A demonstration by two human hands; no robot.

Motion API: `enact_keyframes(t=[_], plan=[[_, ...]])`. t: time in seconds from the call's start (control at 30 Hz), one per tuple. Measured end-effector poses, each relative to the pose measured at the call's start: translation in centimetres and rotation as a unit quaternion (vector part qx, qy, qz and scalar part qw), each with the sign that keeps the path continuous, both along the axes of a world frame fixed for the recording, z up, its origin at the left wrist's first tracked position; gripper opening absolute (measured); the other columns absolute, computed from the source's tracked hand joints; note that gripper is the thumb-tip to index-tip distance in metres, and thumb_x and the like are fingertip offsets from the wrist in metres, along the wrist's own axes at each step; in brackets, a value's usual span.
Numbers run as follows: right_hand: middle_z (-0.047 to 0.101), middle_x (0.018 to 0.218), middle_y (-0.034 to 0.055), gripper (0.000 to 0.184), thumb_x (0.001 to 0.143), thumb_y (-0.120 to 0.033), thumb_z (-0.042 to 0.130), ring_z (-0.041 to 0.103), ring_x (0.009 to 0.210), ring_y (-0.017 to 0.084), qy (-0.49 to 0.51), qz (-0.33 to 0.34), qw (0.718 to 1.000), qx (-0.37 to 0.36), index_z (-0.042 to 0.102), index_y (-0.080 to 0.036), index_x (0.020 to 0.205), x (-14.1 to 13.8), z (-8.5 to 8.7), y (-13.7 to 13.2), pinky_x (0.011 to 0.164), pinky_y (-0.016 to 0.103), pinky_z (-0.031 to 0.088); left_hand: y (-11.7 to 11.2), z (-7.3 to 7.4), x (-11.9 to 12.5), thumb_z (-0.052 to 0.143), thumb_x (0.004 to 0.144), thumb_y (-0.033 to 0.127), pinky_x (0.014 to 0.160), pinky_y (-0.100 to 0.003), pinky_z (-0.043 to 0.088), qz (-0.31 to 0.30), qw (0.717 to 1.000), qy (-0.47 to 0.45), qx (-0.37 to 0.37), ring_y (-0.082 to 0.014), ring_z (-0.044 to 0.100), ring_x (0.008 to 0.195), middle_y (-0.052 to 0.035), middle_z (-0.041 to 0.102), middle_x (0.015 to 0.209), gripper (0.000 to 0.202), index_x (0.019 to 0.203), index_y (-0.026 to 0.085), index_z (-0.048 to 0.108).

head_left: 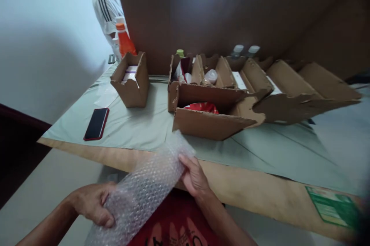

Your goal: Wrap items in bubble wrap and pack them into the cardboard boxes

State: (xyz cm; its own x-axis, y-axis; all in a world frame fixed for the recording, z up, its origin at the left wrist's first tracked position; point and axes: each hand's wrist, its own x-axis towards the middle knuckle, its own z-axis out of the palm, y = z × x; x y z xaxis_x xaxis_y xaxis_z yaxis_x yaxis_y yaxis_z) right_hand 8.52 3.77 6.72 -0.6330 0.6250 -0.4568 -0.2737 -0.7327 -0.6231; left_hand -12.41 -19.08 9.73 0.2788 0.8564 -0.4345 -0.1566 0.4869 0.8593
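A long roll of clear bubble wrap [144, 192] lies slantwise across my lap, below the table's near edge. My left hand [94, 203] grips its lower left part, fingers curled round it. My right hand [193, 176] holds its upper right side, thumb on top and fingers behind. Just beyond, an open cardboard box [211, 123] on the table holds something red [202, 106].
A red-cased phone [96, 123] lies at the table's left. A smaller open box [131, 80] and a row of open boxes [260, 80] with bottles stand behind. A person in a striped white shirt [105, 7] stands at the far left, beside an orange bottle [125, 42]. A brown cardboard wall [231, 11] backs the table.
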Motion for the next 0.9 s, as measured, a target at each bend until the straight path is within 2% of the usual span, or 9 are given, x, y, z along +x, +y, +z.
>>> enact_keyframes(t=[0.1,0.2,0.3,0.37,0.47,0.57,0.67,0.77,0.9], plan=[[0.079,0.091,0.0049,0.044,0.057,-0.044,0.095,0.071,0.084,0.021,-0.077,-0.068,0.99,0.101,0.078,-0.021,0.091,5.6,0.4,1.7,0.081,0.033,0.057,3.0,-0.1,0.1,0.085,0.073,0.047,0.077,-0.026,0.055,-0.034,0.998,-0.002,-0.045,-0.0201,0.068,0.085,-0.0014,0.075,0.098,0.043,0.107,0.021,0.075],[0.079,0.092,0.0063,0.039,0.063,-0.046,0.09,0.071,0.085,0.022,-0.165,-0.145,0.954,0.206,0.078,-0.021,0.09,10.6,0.1,4.1,0.082,0.034,0.057,7.1,-0.2,0.8,0.08,0.078,0.048,0.09,-0.032,0.053,-0.002,0.997,0.068,-0.022,-0.0238,0.066,0.103,-0.0035,0.073,0.112,0.046,0.115,0.022,0.07],[0.078,0.092,0.0062,0.038,0.066,-0.05,0.084,0.07,0.086,0.023,-0.259,-0.23,0.894,0.283,0.075,-0.02,0.088,13.9,-0.4,7.9,0.085,0.036,0.057,11.8,-0.8,2.0,0.075,0.08,0.043,0.087,-0.033,0.052,0.03,0.984,0.173,0.019,-0.0233,0.066,0.102,-0.0039,0.072,0.111,0.044,0.118,0.022,0.068],[0.076,0.096,0.0078,0.044,0.068,-0.055,0.081,0.069,0.09,0.025,-0.337,-0.235,0.852,0.324,0.075,-0.019,0.094,15.7,-0.5,10.6,0.089,0.04,0.055,14.5,-1.3,2.5,0.071,0.081,0.041,0.087,-0.036,0.053,0.068,0.964,0.253,0.055,-0.0241,0.066,0.099,-0.0054,0.072,0.108,0.045,0.121,0.021,0.067],[0.07,0.124,0.0162,0.069,0.072,-0.059,0.077,0.066,0.11,0.031,-0.456,-0.236,0.765,0.388,0.067,-0.015,0.124,18.0,-0.1,13.7,0.098,0.048,0.051,17.7,-1.8,2.2,0.067,0.082,0.041,0.093,-0.042,0.052,0.153,0.911,0.362,0.127,-0.0268,0.065,0.106,-0.0096,0.07,0.115,0.049,0.127,0.021,0.065],[0.059,0.143,0.0197,0.082,0.077,-0.061,0.072,0.06,0.125,0.034,-0.48,-0.263,0.693,0.469,0.053,-0.018,0.144,18.6,0.5,15.3,0.102,0.052,0.049,20.2,-1.8,1.5,0.068,0.082,0.044,0.101,-0.048,0.05,0.252,0.861,0.402,0.185,-0.0297,0.061,0.12,-0.0141,0.061,0.138,0.064,0.141,0.022,0.054],[0.064,0.138,0.0166,0.076,0.078,-0.06,0.072,0.064,0.12,0.031,-0.411,-0.162,0.717,0.538,0.054,-0.022,0.141,16.1,0.9,16.4,0.096,0.048,0.052,22.5,-1.9,2.0,0.072,0.079,0.045,0.106,-0.05,0.048,0.303,0.849,0.381,0.207,-0.0319,0.055,0.131,-0.0149,0.051,0.149,0.074,0.145,0.023,0.046],[0.074,0.118,0.0135,0.061,0.076,-0.059,0.073,0.068,0.103,0.029,-0.351,-0.026,0.752,0.557,0.065,-0.02,0.123,12.1,1.1,17.6,0.087,0.042,0.055,24.1,-2.4,3.6,0.069,0.079,0.044,0.104,-0.048,0.05,0.299,0.863,0.346,0.217,-0.0303,0.059,0.125,-0.0129,0.059,0.137,0.06,0.132,0.021,0.052],[0.075,0.089,0.0088,0.045,0.079,-0.059,0.068,0.068,0.082,0.027,-0.361,0.022,0.763,0.535,0.069,-0.019,0.098,8.4,1.1,19.0,0.074,0.038,0.052,24.6,-3.2,5.2,0.061,0.087,0.041,0.093,-0.041,0.055,0.334,0.848,0.36,0.199,-0.0247,0.065,0.107,-0.009,0.065,0.12,0.042,0.123,0.021,0.054]])
